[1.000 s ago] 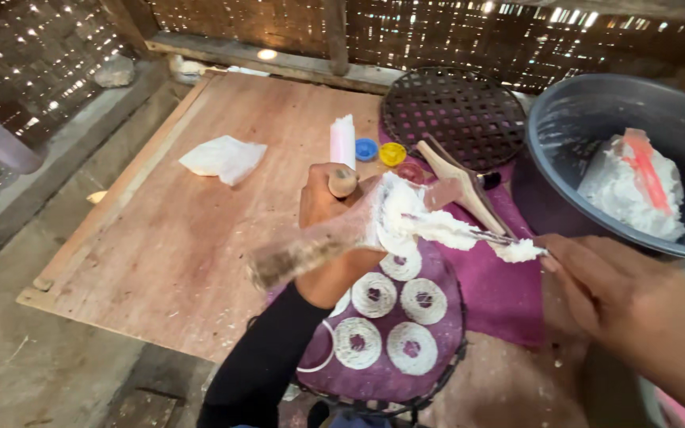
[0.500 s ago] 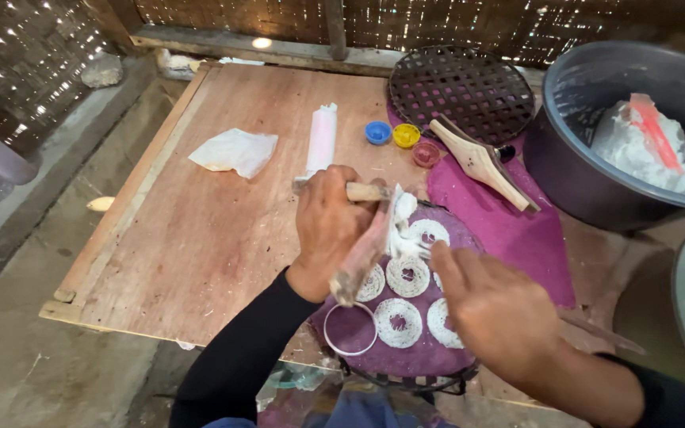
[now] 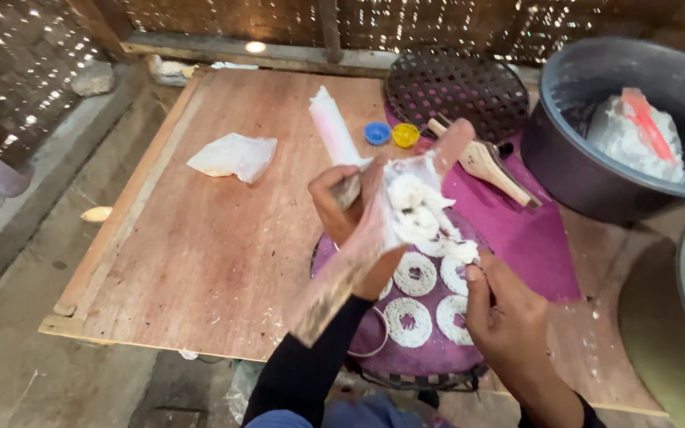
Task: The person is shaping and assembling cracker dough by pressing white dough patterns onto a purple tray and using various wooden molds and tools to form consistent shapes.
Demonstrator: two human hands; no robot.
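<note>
- Low wooden table [image 3: 223, 238], a bare plywood sheet with a raised strip along its left edge, set on a grey floor [image 3: 17, 372].
- Crumpled white plastic bag [image 3: 233, 155] lying on the left half, well apart from the rest.
- White tube [image 3: 333, 131] near the middle, with a blue cap [image 3: 376, 132] and a yellow cap [image 3: 405, 135] just beside it.
- Purple cloth [image 3: 525, 238] spread over the right side.
- Dark round woven tray [image 3: 457, 91] at the far edge.
- Dark grey basin [image 3: 572, 170] at the right.

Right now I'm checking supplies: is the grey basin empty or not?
Not empty: the basin holds a white dough lump with a red tool on it.
</note>
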